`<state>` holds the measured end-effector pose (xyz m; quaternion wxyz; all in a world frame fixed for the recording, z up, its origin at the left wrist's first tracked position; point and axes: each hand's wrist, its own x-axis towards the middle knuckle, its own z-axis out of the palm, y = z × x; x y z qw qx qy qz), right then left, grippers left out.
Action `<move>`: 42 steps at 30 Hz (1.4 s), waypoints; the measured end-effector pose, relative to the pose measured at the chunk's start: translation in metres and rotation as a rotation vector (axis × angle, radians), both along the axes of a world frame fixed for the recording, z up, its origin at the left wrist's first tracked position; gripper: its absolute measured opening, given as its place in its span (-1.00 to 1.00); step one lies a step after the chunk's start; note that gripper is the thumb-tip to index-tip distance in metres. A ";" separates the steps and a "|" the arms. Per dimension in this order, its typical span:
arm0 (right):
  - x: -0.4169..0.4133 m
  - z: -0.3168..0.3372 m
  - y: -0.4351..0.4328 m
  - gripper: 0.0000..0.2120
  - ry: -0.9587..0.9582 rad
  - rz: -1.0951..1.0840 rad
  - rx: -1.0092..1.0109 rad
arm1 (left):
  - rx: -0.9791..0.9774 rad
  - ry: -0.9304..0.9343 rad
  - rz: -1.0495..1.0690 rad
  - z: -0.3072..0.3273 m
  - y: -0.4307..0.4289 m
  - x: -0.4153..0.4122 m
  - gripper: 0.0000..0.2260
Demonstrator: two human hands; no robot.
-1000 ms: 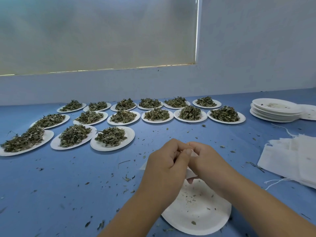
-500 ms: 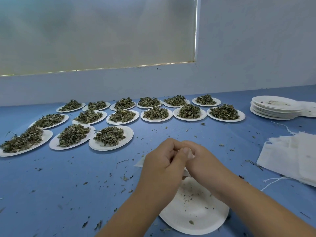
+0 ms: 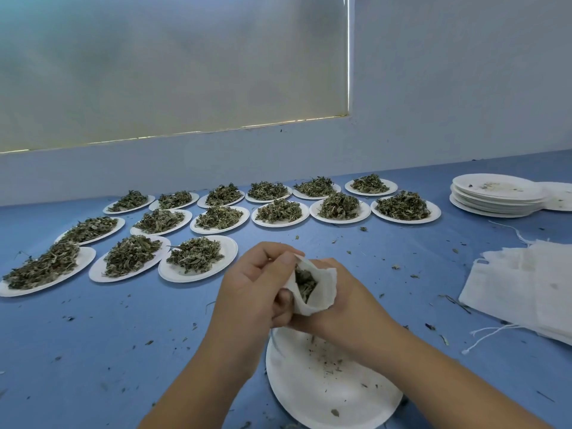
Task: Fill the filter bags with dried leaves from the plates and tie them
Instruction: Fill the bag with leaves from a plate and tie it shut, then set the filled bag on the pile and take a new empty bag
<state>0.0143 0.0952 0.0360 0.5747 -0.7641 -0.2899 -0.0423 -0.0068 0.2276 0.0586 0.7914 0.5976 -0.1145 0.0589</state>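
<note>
Bag (image 3: 322,292) mouth pinched open by left hand (image 3: 257,292), cupped underneath by right hand (image 3: 349,301); leaves (image 3: 305,284) should be settled below fingertips before drawstring is tied.

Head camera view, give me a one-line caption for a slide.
Both hands, left hand and right hand, hold an open filter bag of dried leaves above an emptied plate.
</note>
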 end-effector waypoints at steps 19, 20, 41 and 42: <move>0.003 0.022 0.044 -0.83 0.246 -0.145 0.204 | 0.547 0.008 0.304 -0.018 0.055 -0.014 -0.68; 0.002 0.026 0.061 -0.87 0.236 -0.093 0.190 | 0.552 0.012 0.314 -0.017 0.070 -0.022 -0.66; -0.066 -0.012 0.419 -0.69 1.144 0.510 0.465 | 0.868 0.398 1.260 -0.040 0.479 -0.133 -0.80; -0.064 -0.013 0.418 -0.69 1.166 0.510 0.482 | 0.892 0.418 1.273 -0.046 0.490 -0.123 -0.76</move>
